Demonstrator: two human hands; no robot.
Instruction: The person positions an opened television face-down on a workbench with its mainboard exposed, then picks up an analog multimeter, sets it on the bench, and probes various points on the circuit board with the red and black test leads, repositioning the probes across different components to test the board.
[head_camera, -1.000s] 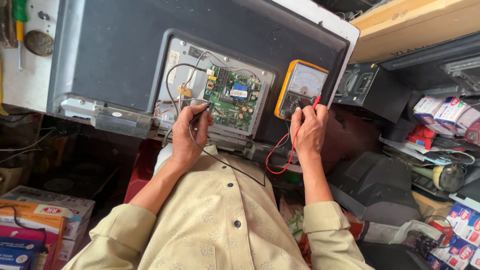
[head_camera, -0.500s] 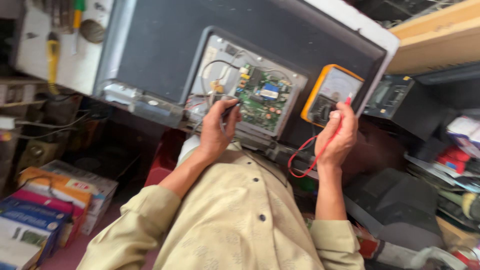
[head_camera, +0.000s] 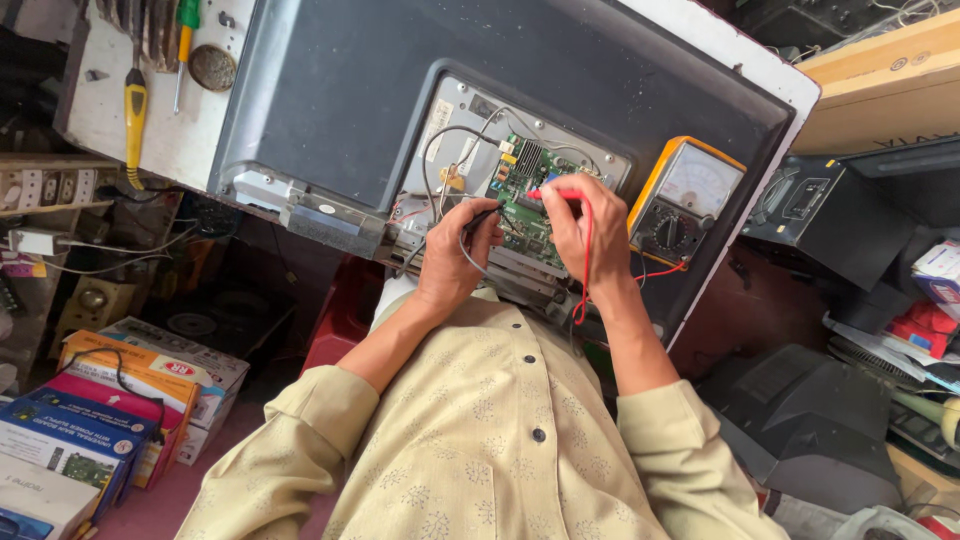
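Note:
A flat television (head_camera: 360, 90) lies face down with its back opened, baring a green circuit board (head_camera: 525, 195). My left hand (head_camera: 455, 255) grips a black test probe (head_camera: 482, 218) whose tip rests near the board's left edge. My right hand (head_camera: 585, 235) holds a red test probe (head_camera: 553, 194) flat over the board, its red lead trailing down past my wrist. A yellow analog multimeter (head_camera: 685, 200) sits on the television's back just right of my right hand.
Screwdrivers (head_camera: 135, 105) lie on the white bench top at upper left. Coloured cardboard boxes (head_camera: 90, 420) are stacked at lower left. Black electronic units (head_camera: 830, 215) and clutter fill the right side. A wooden shelf (head_camera: 880, 90) is at upper right.
My right hand has left the multimeter and moved left onto the circuit board with the red probe. My left hand keeps the black probe at the board. The view has shifted.

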